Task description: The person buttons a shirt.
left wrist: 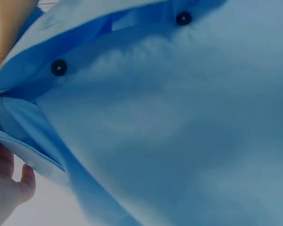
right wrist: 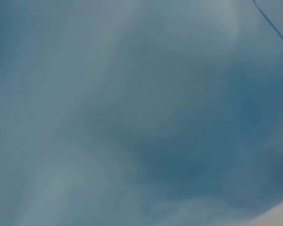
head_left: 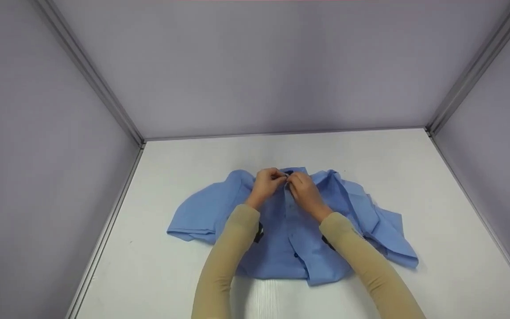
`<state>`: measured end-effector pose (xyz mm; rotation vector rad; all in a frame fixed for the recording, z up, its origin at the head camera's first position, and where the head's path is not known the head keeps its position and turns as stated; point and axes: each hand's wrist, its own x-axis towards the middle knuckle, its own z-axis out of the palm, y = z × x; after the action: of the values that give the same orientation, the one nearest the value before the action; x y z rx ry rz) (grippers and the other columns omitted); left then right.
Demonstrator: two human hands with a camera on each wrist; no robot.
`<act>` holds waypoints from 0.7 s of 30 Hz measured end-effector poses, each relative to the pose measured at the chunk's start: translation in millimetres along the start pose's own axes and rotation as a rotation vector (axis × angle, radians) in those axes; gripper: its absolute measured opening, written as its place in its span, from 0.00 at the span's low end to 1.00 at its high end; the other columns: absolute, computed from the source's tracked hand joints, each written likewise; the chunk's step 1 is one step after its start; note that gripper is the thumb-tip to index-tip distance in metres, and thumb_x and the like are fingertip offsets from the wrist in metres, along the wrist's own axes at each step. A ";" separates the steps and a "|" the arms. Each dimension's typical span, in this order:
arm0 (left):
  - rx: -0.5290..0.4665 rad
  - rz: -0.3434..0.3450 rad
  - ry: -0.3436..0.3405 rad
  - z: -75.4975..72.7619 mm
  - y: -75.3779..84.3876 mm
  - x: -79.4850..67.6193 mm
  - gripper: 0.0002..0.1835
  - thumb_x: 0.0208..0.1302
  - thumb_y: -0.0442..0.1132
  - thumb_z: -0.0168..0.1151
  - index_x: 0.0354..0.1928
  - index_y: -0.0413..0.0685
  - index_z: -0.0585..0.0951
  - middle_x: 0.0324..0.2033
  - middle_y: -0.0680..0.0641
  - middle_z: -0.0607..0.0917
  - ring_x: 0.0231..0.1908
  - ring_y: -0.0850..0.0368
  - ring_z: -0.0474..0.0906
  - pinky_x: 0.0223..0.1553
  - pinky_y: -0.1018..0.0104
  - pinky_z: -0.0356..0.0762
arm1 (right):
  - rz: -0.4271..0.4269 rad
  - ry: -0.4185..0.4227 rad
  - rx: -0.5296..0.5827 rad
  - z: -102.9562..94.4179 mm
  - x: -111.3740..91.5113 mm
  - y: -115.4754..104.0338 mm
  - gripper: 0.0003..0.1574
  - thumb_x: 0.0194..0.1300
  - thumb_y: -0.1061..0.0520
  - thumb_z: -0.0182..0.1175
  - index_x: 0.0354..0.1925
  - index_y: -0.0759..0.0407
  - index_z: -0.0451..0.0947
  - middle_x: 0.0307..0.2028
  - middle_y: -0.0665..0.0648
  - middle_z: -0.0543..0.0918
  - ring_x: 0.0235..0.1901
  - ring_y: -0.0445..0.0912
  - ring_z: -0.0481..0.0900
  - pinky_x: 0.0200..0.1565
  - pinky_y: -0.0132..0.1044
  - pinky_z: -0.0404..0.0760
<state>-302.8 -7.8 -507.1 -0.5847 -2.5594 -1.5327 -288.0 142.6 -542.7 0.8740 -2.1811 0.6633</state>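
A blue short-sleeved shirt (head_left: 268, 257) lies front up on the white table, its collar end away from me. Both hands meet at the top of its front opening. My left hand (head_left: 266, 184) pinches the cloth edge there between thumb and fingers. Close against it, my right hand (head_left: 304, 190) pinches the placket from the other side. The fingertips hide what lies between them. In the left wrist view, dark buttons (left wrist: 59, 67) run along one front edge, and the other edge is lifted over them. Blurred blue cloth (right wrist: 132, 117) fills the right wrist view.
White table (head_left: 148, 266) surrounds the shirt. Grey panels (head_left: 281, 66) stand behind and at both sides, with metal rails at the corners. The shirt's left sleeve (head_left: 193, 217) spreads to one side, and its folded right sleeve (head_left: 392, 239) to the other. Dark patches (head_left: 259, 232) show beside my forearms.
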 end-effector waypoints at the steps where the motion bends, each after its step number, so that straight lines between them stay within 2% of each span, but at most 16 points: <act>1: 0.021 0.005 0.001 0.6 0.3 -0.3 0.04 0.55 0.31 0.60 0.29 0.37 0.81 0.28 0.44 0.82 0.31 0.56 0.79 0.33 0.71 0.74 | 0.004 0.007 -0.005 0.4 -0.1 -0.2 0.04 0.56 0.70 0.55 0.32 0.66 0.72 0.33 0.60 0.74 0.35 0.52 0.73 0.38 0.44 0.71; 6: 0.075 0.000 -0.002 2.9 1.1 -3.2 0.06 0.56 0.33 0.59 0.31 0.37 0.83 0.29 0.44 0.83 0.30 0.55 0.79 0.31 0.71 0.73 | -0.007 0.030 -0.012 1.7 -0.6 -1.6 0.06 0.55 0.71 0.55 0.33 0.66 0.72 0.32 0.60 0.75 0.35 0.52 0.74 0.38 0.45 0.71; 10: 0.049 -0.010 -0.019 2.4 3.0 -5.3 0.07 0.56 0.31 0.58 0.34 0.36 0.82 0.31 0.42 0.83 0.32 0.53 0.79 0.32 0.71 0.74 | -0.015 0.051 0.009 2.1 -0.5 -1.9 0.07 0.53 0.72 0.57 0.32 0.65 0.72 0.31 0.59 0.76 0.34 0.51 0.75 0.36 0.44 0.71; 15: 0.039 0.000 0.004 3.1 3.2 -5.3 0.05 0.56 0.30 0.59 0.32 0.36 0.82 0.29 0.42 0.82 0.31 0.53 0.79 0.32 0.70 0.74 | -0.030 0.067 -0.006 1.1 0.4 -2.0 0.07 0.52 0.71 0.58 0.32 0.65 0.73 0.29 0.60 0.77 0.32 0.51 0.76 0.33 0.44 0.72; 21: 0.044 0.015 -0.020 2.6 3.5 -8.4 0.04 0.56 0.30 0.58 0.31 0.36 0.80 0.28 0.43 0.82 0.30 0.54 0.78 0.32 0.69 0.74 | -0.046 0.050 -0.040 0.4 -0.3 -2.2 0.02 0.59 0.68 0.53 0.31 0.67 0.73 0.27 0.60 0.77 0.29 0.52 0.75 0.31 0.44 0.71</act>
<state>-293.4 -6.3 -507.9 -0.6166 -2.5903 -1.4686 -286.4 141.1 -542.8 0.8745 -2.1162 0.6113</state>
